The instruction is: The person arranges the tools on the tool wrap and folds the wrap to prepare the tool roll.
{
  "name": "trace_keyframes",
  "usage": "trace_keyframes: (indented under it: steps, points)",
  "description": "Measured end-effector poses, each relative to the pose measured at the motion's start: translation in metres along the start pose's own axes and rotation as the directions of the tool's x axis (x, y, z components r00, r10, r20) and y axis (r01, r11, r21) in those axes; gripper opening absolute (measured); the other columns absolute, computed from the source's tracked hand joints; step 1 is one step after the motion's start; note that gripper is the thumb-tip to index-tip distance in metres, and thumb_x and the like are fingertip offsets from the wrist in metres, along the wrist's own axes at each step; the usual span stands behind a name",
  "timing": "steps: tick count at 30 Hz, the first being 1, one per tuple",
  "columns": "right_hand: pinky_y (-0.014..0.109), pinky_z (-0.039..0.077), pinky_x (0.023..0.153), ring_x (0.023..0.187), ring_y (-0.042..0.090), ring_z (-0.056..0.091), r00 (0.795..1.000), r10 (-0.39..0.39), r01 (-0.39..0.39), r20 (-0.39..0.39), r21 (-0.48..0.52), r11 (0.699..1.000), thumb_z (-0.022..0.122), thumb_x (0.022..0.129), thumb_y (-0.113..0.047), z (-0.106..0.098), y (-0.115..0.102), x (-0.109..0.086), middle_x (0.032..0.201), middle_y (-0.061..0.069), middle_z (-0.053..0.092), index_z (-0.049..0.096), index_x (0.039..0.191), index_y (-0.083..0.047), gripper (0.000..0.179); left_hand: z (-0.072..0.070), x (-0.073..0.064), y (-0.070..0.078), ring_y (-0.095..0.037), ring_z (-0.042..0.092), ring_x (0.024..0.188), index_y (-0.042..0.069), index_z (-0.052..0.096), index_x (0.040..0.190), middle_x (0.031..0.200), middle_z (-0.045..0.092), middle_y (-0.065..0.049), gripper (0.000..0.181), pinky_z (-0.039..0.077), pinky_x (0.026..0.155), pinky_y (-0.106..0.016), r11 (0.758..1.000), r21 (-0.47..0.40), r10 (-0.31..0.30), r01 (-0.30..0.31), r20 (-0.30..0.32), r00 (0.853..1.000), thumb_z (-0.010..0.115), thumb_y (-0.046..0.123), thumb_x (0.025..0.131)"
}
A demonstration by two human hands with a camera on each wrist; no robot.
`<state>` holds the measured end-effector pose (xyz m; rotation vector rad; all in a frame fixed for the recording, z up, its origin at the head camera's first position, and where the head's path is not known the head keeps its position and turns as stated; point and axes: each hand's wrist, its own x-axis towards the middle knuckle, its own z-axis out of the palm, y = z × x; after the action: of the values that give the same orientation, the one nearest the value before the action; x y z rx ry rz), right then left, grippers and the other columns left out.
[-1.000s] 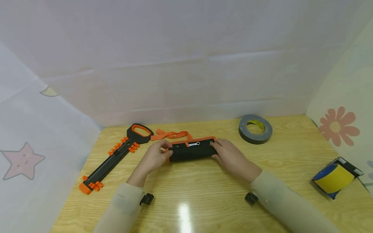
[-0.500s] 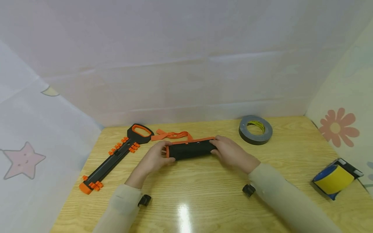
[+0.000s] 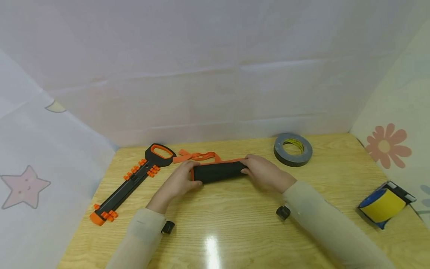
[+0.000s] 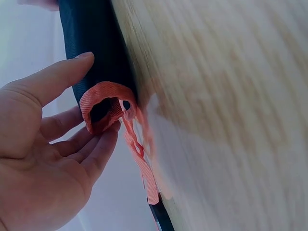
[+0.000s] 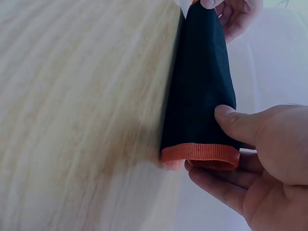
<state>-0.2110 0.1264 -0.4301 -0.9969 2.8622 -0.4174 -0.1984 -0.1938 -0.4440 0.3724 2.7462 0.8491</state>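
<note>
A black cloth tool roll [image 3: 218, 172] with orange edging lies rolled up on the table in the head view. My left hand [image 3: 176, 183] grips its left end, thumb on the near side and fingers round the back, as the left wrist view shows on the roll's hollow orange-edged end [image 4: 108, 91]. At the opposite end, my right hand [image 3: 265, 172] pinches the cloth; in the right wrist view its thumb [image 5: 231, 118] presses the black fabric and the fingers curl behind. An orange tie strap [image 3: 201, 155] trails from the far edge. Whatever is inside the roll is hidden.
Left of the hands lies a black bar with orange clips and a looped handle [image 3: 129, 186]. A grey tape roll [image 3: 279, 149] lies at the back right. Nearer the right edge sits a yellow and blue roll [image 3: 383, 205]. Cloth walls [image 3: 215, 93] stand at the back and sides.
Both hands have turned the tool roll over towards the far side. The small spanner and snaps that showed along its top are now covered by black cloth. The right hand shifted slightly left.
</note>
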Motion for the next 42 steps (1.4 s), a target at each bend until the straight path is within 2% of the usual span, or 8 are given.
trace_keyframes:
  steps: [9, 20, 24, 26, 30, 35, 39, 42]
  points:
    - [0.047, 0.06, 0.099, 0.112, 0.033, 0.071, 0.991, 0.055, -0.066, 0.124, 0.09, 0.994, 0.06, 0.112, -0.021, -0.003, 0.014, 0.018, 0.124, 0.019, 0.07, 0.064, 0.145, 0.006, 0.042, 0.001, 0.006, 0.0, -0.044, 0.046, 0.152, 0.006, 0.048, 0.162, 0.163, 0.048, -0.018, 0.076, 0.043, 0.122, -0.063, 0.998, 0.037, 0.054, -0.053, -0.022, 0.998, 0.085, 0.019, 0.096]
    - [0.055, 0.053, 0.111, 0.127, 0.039, 0.063, 0.989, 0.056, -0.084, 0.135, 0.207, 0.975, 0.054, 0.115, -0.02, 0.003, 0.029, 0.029, 0.135, 0.024, 0.065, 0.06, 0.149, 0.007, 0.044, 0.002, 0.015, -0.007, -0.042, 0.049, 0.152, 0.012, 0.049, 0.162, 0.167, 0.049, -0.015, 0.071, 0.044, 0.121, -0.063, 0.999, 0.027, 0.03, -0.03, 0.012, 0.999, 0.081, 0.023, 0.099]
    - [0.055, 0.05, 0.109, 0.121, 0.037, 0.059, 0.99, 0.069, -0.096, 0.122, 0.233, 0.968, 0.052, 0.115, -0.021, 0.005, 0.032, 0.029, 0.132, 0.023, 0.063, 0.059, 0.151, 0.006, 0.045, -0.002, 0.018, -0.01, -0.041, 0.052, 0.15, 0.016, 0.05, 0.162, 0.167, 0.049, -0.015, 0.069, 0.045, 0.12, -0.064, 1.0, 0.001, 0.012, -0.012, 0.039, 0.999, 0.079, 0.026, 0.101]
    - [0.051, 0.05, 0.101, 0.112, 0.033, 0.057, 0.988, 0.081, -0.112, 0.129, 0.249, 0.962, 0.052, 0.116, -0.022, 0.006, 0.034, 0.03, 0.128, 0.021, 0.062, 0.057, 0.153, 0.005, 0.046, -0.003, 0.019, -0.012, -0.041, 0.054, 0.148, 0.017, 0.05, 0.162, 0.166, 0.051, -0.015, 0.067, 0.046, 0.118, -0.064, 1.0, -0.009, 0.012, -0.012, 0.051, 0.999, 0.078, 0.027, 0.102]
    - [0.042, 0.046, 0.087, 0.09, 0.023, 0.051, 0.984, 0.104, -0.142, 0.142, 0.29, 0.946, 0.052, 0.116, -0.023, 0.009, 0.039, 0.033, 0.114, 0.015, 0.06, 0.052, 0.157, 0.004, 0.049, -0.006, 0.02, -0.014, -0.042, 0.051, 0.15, 0.018, 0.05, 0.162, 0.167, 0.05, -0.013, 0.064, 0.045, 0.119, -0.065, 0.999, -0.043, 0.015, -0.012, 0.066, 0.998, 0.075, 0.029, 0.104]
    - [0.041, 0.046, 0.086, 0.071, 0.018, 0.047, 0.98, 0.14, -0.183, 0.138, 0.378, 0.907, 0.054, 0.115, -0.025, 0.007, 0.041, 0.032, 0.091, 0.007, 0.057, 0.051, 0.159, 0.0, 0.05, -0.006, 0.023, -0.018, -0.042, 0.046, 0.155, 0.016, 0.052, 0.161, 0.168, 0.048, -0.011, 0.059, 0.042, 0.122, -0.066, 0.994, -0.11, 0.024, -0.017, 0.062, 0.998, 0.07, 0.031, 0.107]
    - [0.038, 0.044, 0.077, 0.065, 0.017, 0.043, 0.981, 0.153, -0.19, 0.121, 0.405, 0.894, 0.055, 0.115, -0.026, 0.007, 0.046, 0.029, 0.08, 0.003, 0.052, 0.055, 0.156, -0.003, 0.047, -0.003, 0.029, -0.018, -0.041, 0.047, 0.155, 0.015, 0.054, 0.159, 0.166, 0.051, -0.011, 0.055, 0.042, 0.124, -0.063, 0.989, -0.142, 0.044, -0.036, 0.056, 0.997, 0.068, 0.031, 0.109]
    - [0.038, 0.043, 0.071, 0.066, 0.022, 0.045, 0.981, 0.165, -0.191, 0.098, 0.395, 0.899, 0.058, 0.114, -0.025, 0.007, 0.05, 0.026, 0.082, 0.007, 0.055, 0.057, 0.155, -0.004, 0.047, -0.001, 0.032, -0.016, -0.04, 0.047, 0.155, 0.015, 0.055, 0.158, 0.165, 0.052, -0.01, 0.052, 0.041, 0.125, -0.062, 0.988, -0.15, 0.049, -0.041, 0.053, 0.997, 0.067, 0.03, 0.109]
